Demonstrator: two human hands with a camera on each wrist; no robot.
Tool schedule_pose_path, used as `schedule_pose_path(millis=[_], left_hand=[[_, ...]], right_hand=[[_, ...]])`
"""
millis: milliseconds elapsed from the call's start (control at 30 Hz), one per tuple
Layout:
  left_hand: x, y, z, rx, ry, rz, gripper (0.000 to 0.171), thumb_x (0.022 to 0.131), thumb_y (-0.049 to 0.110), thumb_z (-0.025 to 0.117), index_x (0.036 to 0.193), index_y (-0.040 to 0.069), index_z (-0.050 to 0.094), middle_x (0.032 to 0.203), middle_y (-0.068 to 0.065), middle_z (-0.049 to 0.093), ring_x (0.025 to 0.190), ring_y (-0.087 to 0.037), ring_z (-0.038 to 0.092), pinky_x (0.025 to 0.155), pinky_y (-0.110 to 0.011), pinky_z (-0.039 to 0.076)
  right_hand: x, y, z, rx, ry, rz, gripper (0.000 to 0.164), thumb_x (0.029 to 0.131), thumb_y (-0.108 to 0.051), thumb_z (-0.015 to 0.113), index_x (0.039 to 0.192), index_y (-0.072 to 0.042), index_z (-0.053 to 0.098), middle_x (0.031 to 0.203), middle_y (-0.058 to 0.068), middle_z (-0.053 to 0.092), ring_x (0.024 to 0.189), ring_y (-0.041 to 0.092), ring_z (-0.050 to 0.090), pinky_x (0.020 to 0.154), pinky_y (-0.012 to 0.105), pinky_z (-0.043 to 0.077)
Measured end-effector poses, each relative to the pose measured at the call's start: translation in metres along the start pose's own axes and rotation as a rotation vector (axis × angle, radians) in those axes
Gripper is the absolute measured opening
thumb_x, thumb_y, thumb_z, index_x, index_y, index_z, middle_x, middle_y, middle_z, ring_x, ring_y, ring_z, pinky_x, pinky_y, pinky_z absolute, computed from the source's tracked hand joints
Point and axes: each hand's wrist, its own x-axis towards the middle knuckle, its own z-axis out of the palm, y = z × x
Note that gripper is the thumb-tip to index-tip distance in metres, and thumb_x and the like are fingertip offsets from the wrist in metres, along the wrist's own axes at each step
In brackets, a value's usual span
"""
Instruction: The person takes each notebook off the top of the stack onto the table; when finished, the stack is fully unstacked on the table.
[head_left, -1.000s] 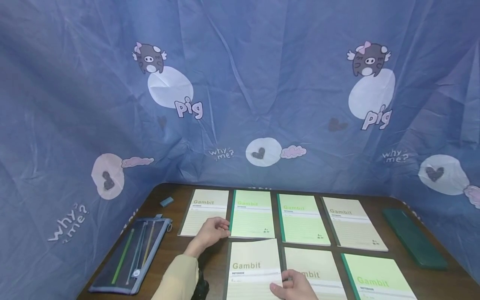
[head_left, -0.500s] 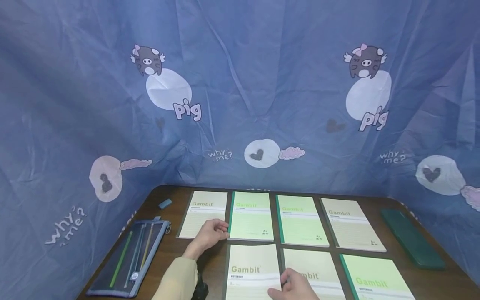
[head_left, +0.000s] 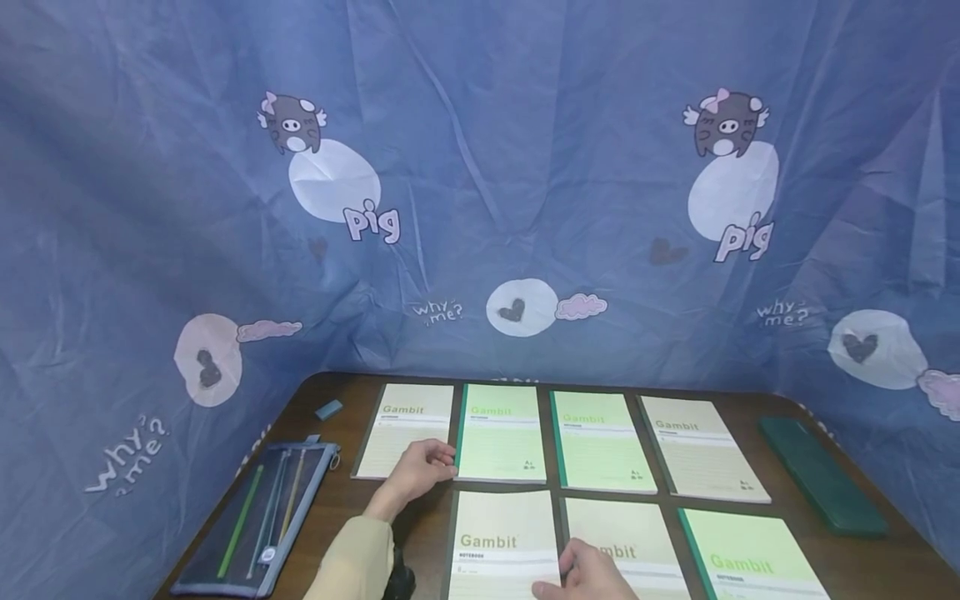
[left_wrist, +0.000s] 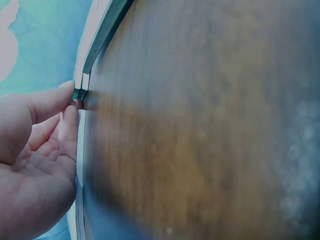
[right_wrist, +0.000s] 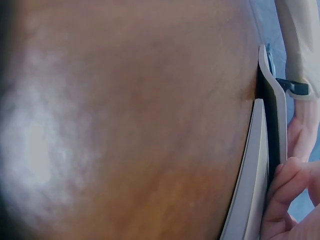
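Observation:
My left hand [head_left: 417,473] lies across the lower right part of a cream notebook [head_left: 412,429]. Its loosely bent fingertips touch the lower left corner of a green notebook [head_left: 501,433]; in the left wrist view, thumb and forefinger sit beside that corner. At the front, my right hand [head_left: 588,575] pinches the right edge of a cream notebook [head_left: 501,517] marked Gambit. The right wrist view shows this notebook [right_wrist: 274,100] slightly raised and bent, overlapping the edge of another one [right_wrist: 250,175]. Part of a second front cream notebook [head_left: 626,525] is hidden behind the right hand.
More notebooks stand in two rows: a green one [head_left: 603,442] and a cream one [head_left: 705,450] behind, a green one [head_left: 750,554] in front. A mesh pencil pouch [head_left: 255,521] and blue eraser [head_left: 328,409] lie left, a dark green case [head_left: 821,475] right.
The front cream notebook has slid slightly toward me with my right hand, widening the gap below the back row. My left hand stays at the green notebook's corner. The head view shifted slightly.

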Motion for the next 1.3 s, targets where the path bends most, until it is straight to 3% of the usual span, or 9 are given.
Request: schedule_pose_path(millis=[900, 1133, 1300], left_hand=[[0.001, 0.002, 0.001, 0.018, 0.007, -0.024, 0.025, 0.086, 0.003, 0.073, 0.109, -0.004, 0.066, 0.092, -0.007, 0.064, 0.083, -0.02, 0.057, 0.074, -0.037, 0.049], [0.002, 0.004, 0.002, 0.05, 0.022, -0.016, 0.024, 0.084, 0.001, 0.074, 0.106, -0.004, 0.066, 0.089, -0.007, 0.063, 0.08, -0.02, 0.057, 0.07, -0.035, 0.049], [0.003, 0.006, 0.004, 0.051, 0.026, -0.027, 0.025, 0.083, 0.0, 0.074, 0.106, -0.005, 0.066, 0.09, -0.008, 0.063, 0.08, -0.02, 0.057, 0.07, -0.034, 0.049]], right_hand=[[-0.001, 0.0, -0.007, 0.026, 0.024, 0.061, 0.023, 0.086, -0.017, 0.072, 0.087, -0.005, 0.053, 0.064, 0.005, 0.062, 0.054, 0.014, 0.06, 0.055, 0.03, 0.051], [0.001, -0.003, -0.021, 0.11, 0.007, -0.006, 0.021, 0.09, -0.018, 0.069, 0.091, -0.004, 0.053, 0.056, -0.002, 0.057, 0.044, 0.006, 0.05, 0.046, 0.02, 0.042], [0.02, -0.008, -0.038, 0.076, 0.068, -0.009, 0.021, 0.093, -0.019, 0.068, 0.095, -0.002, 0.057, 0.057, 0.001, 0.059, 0.043, 0.008, 0.051, 0.044, 0.02, 0.043]])
